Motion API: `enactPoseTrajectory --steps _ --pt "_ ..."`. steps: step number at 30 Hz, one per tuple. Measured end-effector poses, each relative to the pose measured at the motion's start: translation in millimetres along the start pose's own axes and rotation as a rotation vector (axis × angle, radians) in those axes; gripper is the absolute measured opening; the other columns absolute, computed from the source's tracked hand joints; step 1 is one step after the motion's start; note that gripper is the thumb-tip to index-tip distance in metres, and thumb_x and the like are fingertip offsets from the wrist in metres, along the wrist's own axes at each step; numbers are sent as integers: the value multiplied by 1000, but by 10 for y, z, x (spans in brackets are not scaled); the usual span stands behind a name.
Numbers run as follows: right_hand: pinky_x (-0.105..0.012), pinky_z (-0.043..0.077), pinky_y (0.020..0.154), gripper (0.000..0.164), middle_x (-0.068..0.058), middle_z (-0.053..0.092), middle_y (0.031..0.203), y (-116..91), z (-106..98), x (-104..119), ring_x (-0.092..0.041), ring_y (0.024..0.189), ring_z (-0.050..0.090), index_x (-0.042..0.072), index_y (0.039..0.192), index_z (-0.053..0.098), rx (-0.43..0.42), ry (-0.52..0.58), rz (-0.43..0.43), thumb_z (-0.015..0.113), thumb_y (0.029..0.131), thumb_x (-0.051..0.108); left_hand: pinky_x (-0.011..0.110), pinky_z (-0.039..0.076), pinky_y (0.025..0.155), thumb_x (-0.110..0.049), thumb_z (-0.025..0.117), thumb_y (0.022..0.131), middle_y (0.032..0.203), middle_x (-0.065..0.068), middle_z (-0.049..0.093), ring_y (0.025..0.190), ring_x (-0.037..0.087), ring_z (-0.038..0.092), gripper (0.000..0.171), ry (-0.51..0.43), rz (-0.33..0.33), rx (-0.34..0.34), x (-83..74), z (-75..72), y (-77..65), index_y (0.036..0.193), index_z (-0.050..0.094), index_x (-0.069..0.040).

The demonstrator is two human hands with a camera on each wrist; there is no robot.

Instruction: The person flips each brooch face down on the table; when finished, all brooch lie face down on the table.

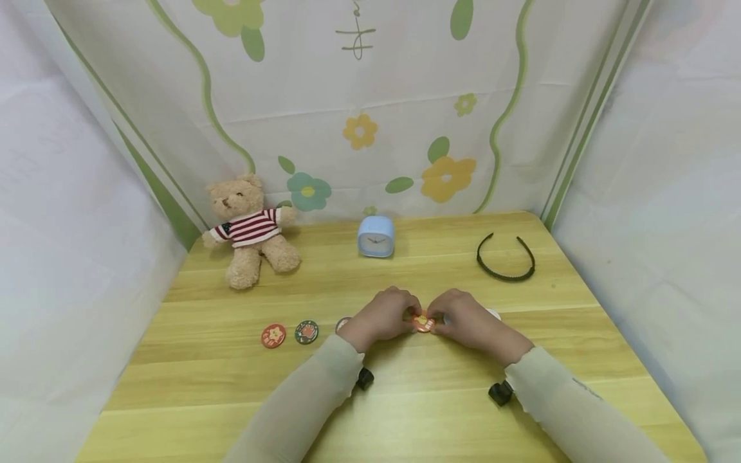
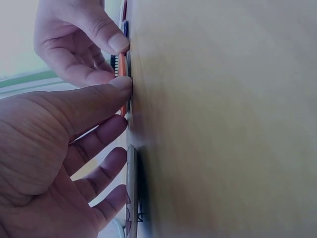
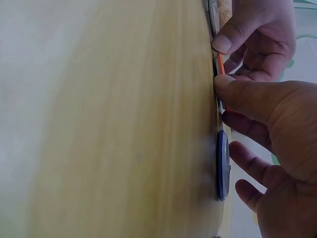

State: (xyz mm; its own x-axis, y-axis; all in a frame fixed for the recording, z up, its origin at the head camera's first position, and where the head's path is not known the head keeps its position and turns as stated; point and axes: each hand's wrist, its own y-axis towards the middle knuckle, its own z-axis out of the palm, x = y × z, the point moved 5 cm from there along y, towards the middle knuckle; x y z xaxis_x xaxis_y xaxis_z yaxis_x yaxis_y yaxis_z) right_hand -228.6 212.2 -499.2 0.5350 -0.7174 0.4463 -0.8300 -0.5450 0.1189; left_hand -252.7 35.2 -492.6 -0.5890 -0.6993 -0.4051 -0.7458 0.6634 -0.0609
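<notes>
Pinching orange badge (image 1: 424, 324) in fingers (image 2: 115, 127) of left hand (image 1: 386, 314) and right hand (image 1: 466, 319), inside back edge of bench (image 1: 428, 411); best kept level.

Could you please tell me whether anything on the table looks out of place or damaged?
Nothing stands out: the red badge and green badge lie flat, the blue clock stands upright, and the left hand and right hand pinch the orange badge. Other badges are partly hidden.

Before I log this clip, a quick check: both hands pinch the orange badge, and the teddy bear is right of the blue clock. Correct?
Not quite: the head view shows the teddy bear left of the blue clock. The left hand and right hand do pinch the orange badge.
</notes>
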Motion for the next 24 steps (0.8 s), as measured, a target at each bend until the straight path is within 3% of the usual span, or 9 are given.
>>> enactPoseTrajectory --steps 7,12,18,24 --pt "-50 55 103 12 9 80 118 -28 -8 -4 -20 115 68 26 110 83 0 -25 -13 84 98 27 37 51 115 -25 82 101 123 -11 80 120 13 71 22 -8 42 10 11 -21 -33 123 84 -22" --pt "-50 57 103 13 9 79 119 -61 -12 -51 -19 115 69 26 114 84 -5 31 12 78 103 30 33 54 111 -24 77 105 123 -10 81 120 10 73 22 -32 59 11 29 -15 -50 125 84 -23" --pt "-50 59 100 17 7 79 117 -76 -41 -87 -19 113 72 24 118 84 -45 58 70 72 107 28 30 59 104 -25 70 109 123 -8 81 116 10 76 22 -39 35 -44 33 -41 -63 126 84 -24" --pt "-46 60 90 4 7 77 106 -53 -94 -69 -18 104 73 23 107 79 -120 81 98 77 104 22 31 59 103 -22 69 109 120 -9 82 111 9 77 21 -27 11 -97 -43 -85 -50 124 85 -23"
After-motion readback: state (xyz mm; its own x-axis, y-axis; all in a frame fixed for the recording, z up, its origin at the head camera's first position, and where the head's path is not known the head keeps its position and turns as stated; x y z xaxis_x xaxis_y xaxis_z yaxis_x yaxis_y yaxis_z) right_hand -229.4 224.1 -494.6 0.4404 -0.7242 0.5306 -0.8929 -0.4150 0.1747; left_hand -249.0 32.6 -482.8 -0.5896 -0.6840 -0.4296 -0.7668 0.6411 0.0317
